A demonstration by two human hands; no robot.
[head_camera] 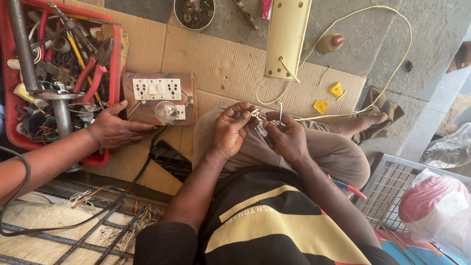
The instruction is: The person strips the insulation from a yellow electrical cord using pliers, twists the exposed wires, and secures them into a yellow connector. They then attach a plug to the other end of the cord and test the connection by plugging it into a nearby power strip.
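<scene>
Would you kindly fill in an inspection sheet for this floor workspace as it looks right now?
Surface: flattened cardboard laid on a grey stone floor.
Job's things: thin cream wire, its end pinched between both hands; it runs to a cream power strip.
Clutter: red tray full of tools and wire scraps; metal bowl of small parts; two yellow pieces; switch board with a clear bulb.
Grippers: left hand and right hand, fingers closed on the wire end. Another person's hand rests by the board.
Cables: black cable leading from the board.
Surroundings: wire mesh basket, plastic bags.
</scene>
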